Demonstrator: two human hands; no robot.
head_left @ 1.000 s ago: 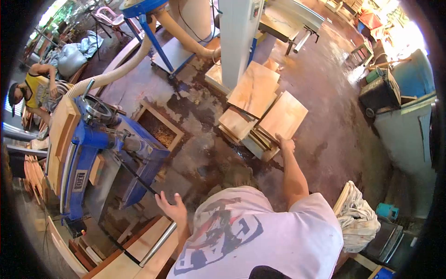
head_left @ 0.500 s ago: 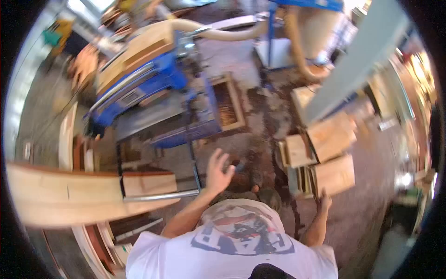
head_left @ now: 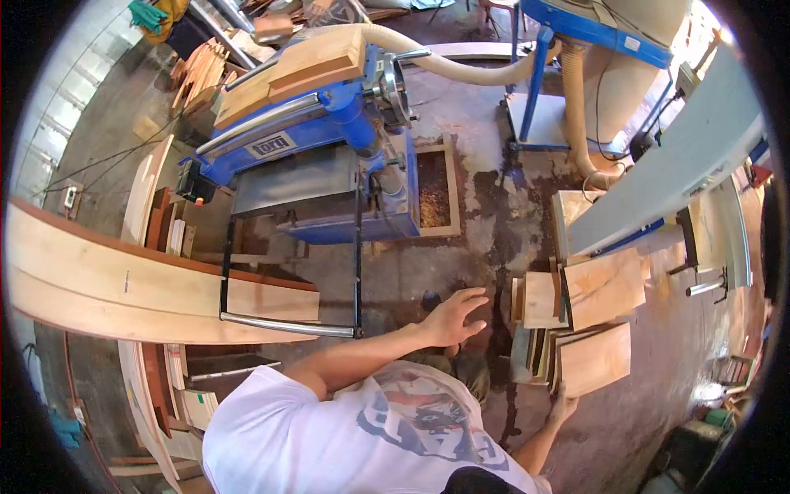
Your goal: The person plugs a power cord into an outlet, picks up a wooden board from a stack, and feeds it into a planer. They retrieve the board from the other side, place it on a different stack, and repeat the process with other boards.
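Note:
My left hand (head_left: 454, 319) is held out in front of my body, fingers spread, with nothing in it. Lower right, my right hand (head_left: 562, 405) grips the near corner of a light wooden board (head_left: 594, 360), its fingers partly hidden by the wood. That board leans at the front of a row of upright boards (head_left: 539, 354). Just behind it stands another broad board (head_left: 606, 288) with dark grain marks, and a smaller wooden piece (head_left: 541, 300) sits to its left.
A blue thickness planer (head_left: 288, 156) with boards on top stands ahead left. Long planks (head_left: 123, 288) stretch across the left side beside its roller stand (head_left: 288, 326). A dust collector (head_left: 601, 33) with a hose is at the back. A grey slanted beam (head_left: 666, 156) rises right.
My left hand has moved right, toward the boards. My right hand stays at the board's near corner. The view has shifted, so the planer appears farther right, and the picture is sharper.

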